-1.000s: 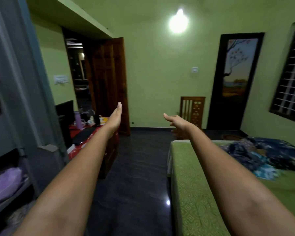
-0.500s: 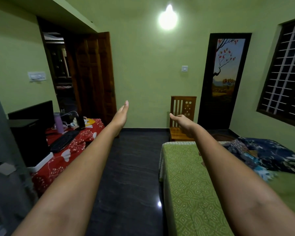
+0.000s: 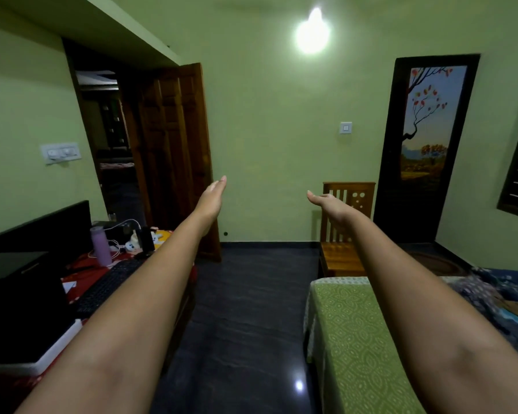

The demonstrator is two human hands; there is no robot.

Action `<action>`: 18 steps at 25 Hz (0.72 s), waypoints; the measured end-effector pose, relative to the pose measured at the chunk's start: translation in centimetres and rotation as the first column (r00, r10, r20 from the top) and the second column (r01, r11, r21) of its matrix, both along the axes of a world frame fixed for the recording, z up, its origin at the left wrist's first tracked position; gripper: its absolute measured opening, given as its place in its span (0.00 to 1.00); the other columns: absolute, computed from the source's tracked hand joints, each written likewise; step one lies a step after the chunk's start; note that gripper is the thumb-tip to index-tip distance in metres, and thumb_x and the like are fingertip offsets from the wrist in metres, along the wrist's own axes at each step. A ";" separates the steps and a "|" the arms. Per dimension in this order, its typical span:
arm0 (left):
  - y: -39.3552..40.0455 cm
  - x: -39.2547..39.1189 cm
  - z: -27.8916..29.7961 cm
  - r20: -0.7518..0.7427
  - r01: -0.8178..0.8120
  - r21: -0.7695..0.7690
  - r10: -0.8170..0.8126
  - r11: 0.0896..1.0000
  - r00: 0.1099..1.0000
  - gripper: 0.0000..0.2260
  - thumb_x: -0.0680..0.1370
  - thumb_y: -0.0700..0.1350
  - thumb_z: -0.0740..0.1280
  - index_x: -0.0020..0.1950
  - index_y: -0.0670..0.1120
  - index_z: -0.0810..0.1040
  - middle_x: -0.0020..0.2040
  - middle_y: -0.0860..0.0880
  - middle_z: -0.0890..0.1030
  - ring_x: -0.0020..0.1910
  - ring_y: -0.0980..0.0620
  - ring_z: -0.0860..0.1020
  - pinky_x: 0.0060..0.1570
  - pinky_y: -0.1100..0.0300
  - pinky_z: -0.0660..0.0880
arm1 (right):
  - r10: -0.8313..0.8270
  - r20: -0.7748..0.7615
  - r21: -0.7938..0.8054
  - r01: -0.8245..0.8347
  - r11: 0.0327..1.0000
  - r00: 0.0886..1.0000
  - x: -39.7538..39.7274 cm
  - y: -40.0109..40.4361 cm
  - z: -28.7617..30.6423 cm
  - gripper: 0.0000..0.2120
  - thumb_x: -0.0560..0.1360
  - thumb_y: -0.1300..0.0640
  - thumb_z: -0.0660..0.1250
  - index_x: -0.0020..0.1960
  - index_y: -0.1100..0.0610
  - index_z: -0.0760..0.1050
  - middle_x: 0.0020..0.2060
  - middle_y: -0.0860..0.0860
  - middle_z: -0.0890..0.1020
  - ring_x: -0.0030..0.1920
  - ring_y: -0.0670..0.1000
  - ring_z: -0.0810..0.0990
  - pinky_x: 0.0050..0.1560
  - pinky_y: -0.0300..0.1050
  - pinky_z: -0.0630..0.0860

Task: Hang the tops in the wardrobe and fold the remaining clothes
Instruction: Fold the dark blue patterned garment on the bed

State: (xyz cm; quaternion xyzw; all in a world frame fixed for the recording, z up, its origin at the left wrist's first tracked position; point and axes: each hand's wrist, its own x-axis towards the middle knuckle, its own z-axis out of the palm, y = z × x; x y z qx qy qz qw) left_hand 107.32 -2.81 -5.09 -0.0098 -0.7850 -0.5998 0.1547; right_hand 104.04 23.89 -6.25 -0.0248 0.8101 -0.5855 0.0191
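Note:
Both my arms stretch straight forward over the dark floor. My left hand [image 3: 213, 196] is flat with straight fingers and holds nothing. My right hand [image 3: 326, 203] is also empty, its fingers relaxed. A heap of blue and patterned clothes [image 3: 500, 297] lies on the green bed [image 3: 350, 339] at the right, behind my right forearm. The wardrobe is out of view.
A table with a red flowered cloth [image 3: 84, 273] at the left carries a keyboard [image 3: 108, 286], a lilac bottle [image 3: 100, 245], cables and black boxes. A wooden chair [image 3: 343, 234] stands beyond the bed's end. A wooden door [image 3: 174, 150] is open ahead. Dark floor [image 3: 245, 309] runs between table and bed.
My view has swung to the right: the grey wardrobe at the left edge has left the frame and the table has come into view. Both arms stay outstretched and empty.

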 end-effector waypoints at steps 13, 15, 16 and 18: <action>-3.3 -30.9 -1.6 0.018 0.004 -0.027 -0.004 1.000 1.000 0.27 0.82 0.60 0.51 0.78 0.48 0.55 0.77 0.49 0.58 0.76 0.49 0.55 0.75 0.48 0.54 | -0.019 0.027 -0.006 0.019 1.000 0.999 -32.4 -3.0 -1.2 0.41 0.77 0.38 0.60 0.78 0.58 0.46 0.77 0.56 0.54 0.76 0.59 0.53 0.73 0.58 0.52; -2.8 -37.3 0.3 -0.026 0.002 -0.014 -0.002 1.000 1.000 0.27 0.82 0.60 0.51 0.78 0.48 0.56 0.77 0.50 0.58 0.76 0.49 0.55 0.75 0.48 0.54 | -0.025 -0.025 -0.037 0.024 0.999 0.999 -38.9 -2.9 0.8 0.41 0.77 0.38 0.60 0.78 0.58 0.47 0.77 0.55 0.54 0.76 0.58 0.54 0.73 0.57 0.52; -2.5 -40.2 1.0 -0.046 -0.002 0.011 0.003 1.000 0.999 0.27 0.82 0.59 0.51 0.78 0.48 0.56 0.77 0.50 0.58 0.76 0.49 0.56 0.75 0.48 0.54 | -0.031 -0.044 -0.052 0.029 0.998 0.999 -41.7 -2.8 1.7 0.40 0.77 0.38 0.60 0.78 0.58 0.47 0.77 0.55 0.55 0.76 0.58 0.54 0.73 0.56 0.52; -1.4 -45.3 1.5 -0.051 0.016 0.034 -0.014 0.999 0.999 0.26 0.82 0.58 0.52 0.77 0.48 0.56 0.77 0.50 0.59 0.76 0.50 0.56 0.74 0.49 0.55 | -0.023 -0.046 -0.032 0.021 0.999 0.999 -46.3 -2.6 2.2 0.40 0.77 0.38 0.60 0.78 0.57 0.47 0.77 0.54 0.54 0.76 0.57 0.54 0.73 0.55 0.52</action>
